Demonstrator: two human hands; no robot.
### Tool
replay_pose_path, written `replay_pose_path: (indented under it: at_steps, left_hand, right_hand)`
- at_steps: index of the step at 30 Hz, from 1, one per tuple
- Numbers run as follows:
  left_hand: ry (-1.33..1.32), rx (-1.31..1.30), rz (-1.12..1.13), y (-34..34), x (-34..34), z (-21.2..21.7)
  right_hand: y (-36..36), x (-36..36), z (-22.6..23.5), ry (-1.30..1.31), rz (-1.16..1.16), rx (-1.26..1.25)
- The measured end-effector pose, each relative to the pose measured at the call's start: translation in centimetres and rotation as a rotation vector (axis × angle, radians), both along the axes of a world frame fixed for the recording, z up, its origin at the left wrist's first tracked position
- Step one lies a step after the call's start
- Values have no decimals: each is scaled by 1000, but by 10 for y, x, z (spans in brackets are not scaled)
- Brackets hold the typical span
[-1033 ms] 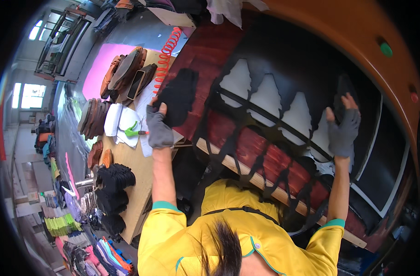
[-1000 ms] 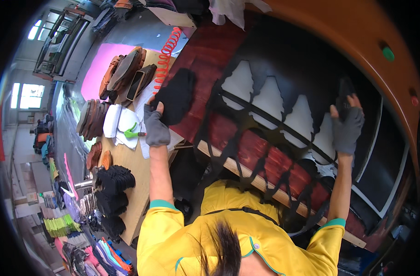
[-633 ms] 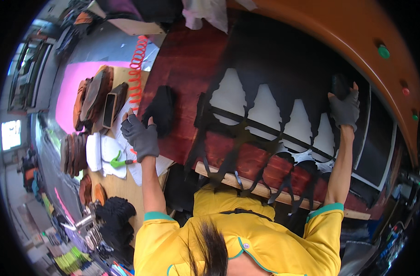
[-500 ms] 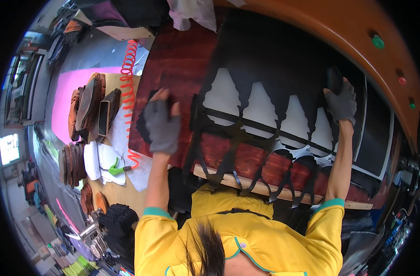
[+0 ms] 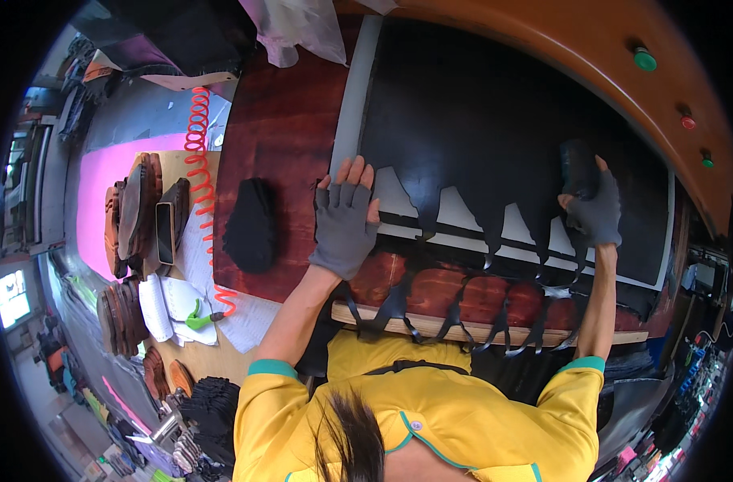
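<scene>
My left hand [image 5: 346,217], in a grey fingerless glove, lies flat with fingers stretched at the left edge of a black sheet [image 5: 463,104]. A row of sole-shaped cutouts runs along the sheet's near side, and its thin cut strips [image 5: 395,305] hang over the front edge. Under it shows a white board [image 5: 352,120]. My right hand [image 5: 599,213], gloved alike, grips a dark, sole-shaped piece [image 5: 577,165] over the sheet's right part; its underside is hidden. Left of my left hand lies a black stack of sole-shaped pieces [image 5: 252,225].
An orange-brown machine beam [image 5: 559,44] with green and red buttons crosses the far side. A red coiled hose [image 5: 196,128] with a green air gun [image 5: 198,317] hangs at the left. Beside it are a phone [image 5: 166,233], papers [image 5: 242,317] and brown sole stacks [image 5: 134,209].
My left hand has left the black stack and moved right onto the sheet's edge. The sheet has shifted toward me and right, baring the board's left strip. My right hand is slightly nearer.
</scene>
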State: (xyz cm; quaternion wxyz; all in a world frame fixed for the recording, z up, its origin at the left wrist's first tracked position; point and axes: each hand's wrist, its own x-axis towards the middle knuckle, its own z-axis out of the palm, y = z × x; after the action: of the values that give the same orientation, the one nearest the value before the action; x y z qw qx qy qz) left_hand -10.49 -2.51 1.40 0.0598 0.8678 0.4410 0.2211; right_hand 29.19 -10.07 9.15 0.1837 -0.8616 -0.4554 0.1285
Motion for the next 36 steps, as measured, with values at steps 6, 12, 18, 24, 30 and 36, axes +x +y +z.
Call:
replay_pose_path:
  at_steps: [6,12,18,24,30,36]
  left_hand:
    - [-26,3,20,1,2,-2]
    - [-39,-26,-17,-7,-4,4]
    - [-96,-49,-12,-11,-5,1]
    - [-169,-32,59,-10,7,-2]
    - [-198,-17,110,2,18,-1]
    - [-213,-3,93,18,24,-1]
  right_hand:
    - [42,-56,20,-364,877,173]
    - [133,-123,9,-903,1618,524]
    - [136,-147,-7,-732,1445,370]
    - [49,-164,-14,170,608,168]
    - [35,-199,-48,24,486,311]
    - [57,-190,-59,-6,529,574]
